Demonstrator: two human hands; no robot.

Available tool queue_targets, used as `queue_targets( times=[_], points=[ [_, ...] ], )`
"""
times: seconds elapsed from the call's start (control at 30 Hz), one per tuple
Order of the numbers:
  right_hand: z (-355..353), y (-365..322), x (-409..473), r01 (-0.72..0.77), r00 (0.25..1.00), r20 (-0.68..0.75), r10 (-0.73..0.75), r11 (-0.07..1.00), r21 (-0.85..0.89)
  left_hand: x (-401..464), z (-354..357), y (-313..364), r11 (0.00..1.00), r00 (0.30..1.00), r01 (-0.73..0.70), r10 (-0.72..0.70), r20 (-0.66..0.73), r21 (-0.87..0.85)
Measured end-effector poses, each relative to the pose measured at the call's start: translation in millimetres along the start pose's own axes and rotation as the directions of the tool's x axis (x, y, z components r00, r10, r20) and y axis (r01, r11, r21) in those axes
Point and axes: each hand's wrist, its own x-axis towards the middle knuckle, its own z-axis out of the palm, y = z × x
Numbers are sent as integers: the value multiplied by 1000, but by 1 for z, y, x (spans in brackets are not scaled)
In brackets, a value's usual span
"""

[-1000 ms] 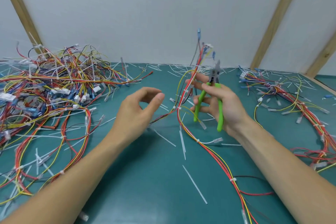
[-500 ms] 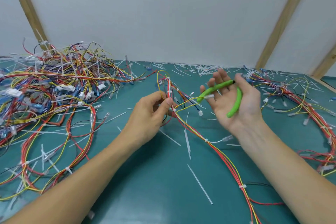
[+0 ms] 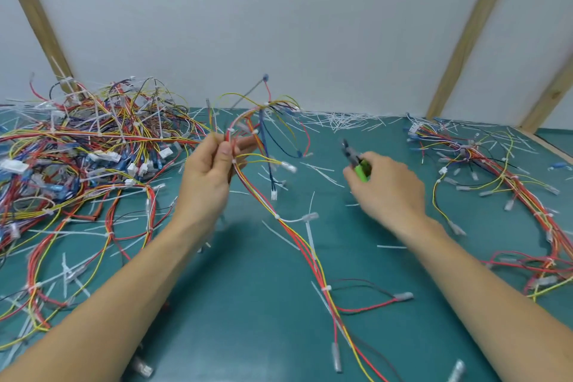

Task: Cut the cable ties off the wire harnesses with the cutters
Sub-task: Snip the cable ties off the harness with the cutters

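My left hand [image 3: 207, 177] grips a wire harness [image 3: 297, 236] of red, yellow and orange wires and lifts its upper end off the green table. White cable ties [image 3: 230, 130] sit on the bundle just above my fingers, and another tie [image 3: 325, 288] binds it lower down. My right hand [image 3: 389, 187] is curled round the green-handled cutters [image 3: 356, 160], whose grey jaws point up and left, a short way right of the harness and apart from it.
A large tangle of tied harnesses [image 3: 80, 158] covers the left of the green table [image 3: 248, 335]. Another harness [image 3: 496, 183] lies along the right side. Cut tie pieces [image 3: 338, 121] are scattered along the back wall and across the middle.
My left hand has taken hold of the harness and raised its end. My right hand turned palm down and closed round the cutters, moving right, away from the wires.
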Motion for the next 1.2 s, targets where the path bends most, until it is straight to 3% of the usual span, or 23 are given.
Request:
queue_targets(
  times=[0.1,0.3,0.37,0.43,0.5,0.53,0.63,0.7,0.8,0.87,0.97,1.13,1.2],
  points=[
    [8,3,-3,107,992,74,-98,985,-135,3,-5,1,989,995,56,-66,-77,-134],
    [12,6,-3,108,980,176,-97,993,-55,7,-10,4,961,982,110,-144,-124,-253],
    [7,0,-4,179,977,108,-184,982,53,7,-10,3,964,980,108,-144,-137,-243],
    [-2,-10,-7,271,950,62,-306,905,327,8,-11,2,967,977,106,-145,-159,-231],
    [-11,-21,-13,198,868,242,-433,750,632,9,-13,1,972,973,101,-141,-182,-213],
    [-15,-26,-18,112,783,371,-499,700,705,9,-13,0,974,972,102,-140,-187,-203],
    [-18,-35,-32,-11,552,595,-584,709,705,10,-13,-2,976,973,104,-140,-183,-191],
    [-17,-37,-34,-42,482,655,-582,731,681,9,-12,-2,976,976,102,-136,-172,-192],
    [-14,-38,-34,-57,442,712,-546,775,630,7,-10,-1,978,978,103,-133,-158,-183],
    [-12,-36,-34,-101,436,721,-539,766,634,6,-9,0,979,977,112,-139,-162,-168],
    [-14,-30,-28,-256,443,692,-571,659,707,7,-10,2,980,973,126,-151,-172,-151],
    [-18,-18,-10,-298,688,523,-503,461,836,5,-13,6,982,959,149,-171,-227,-111],
    [-17,-15,-6,-309,750,479,-456,398,864,4,-11,8,978,956,155,-184,-227,-137]
  ],
)
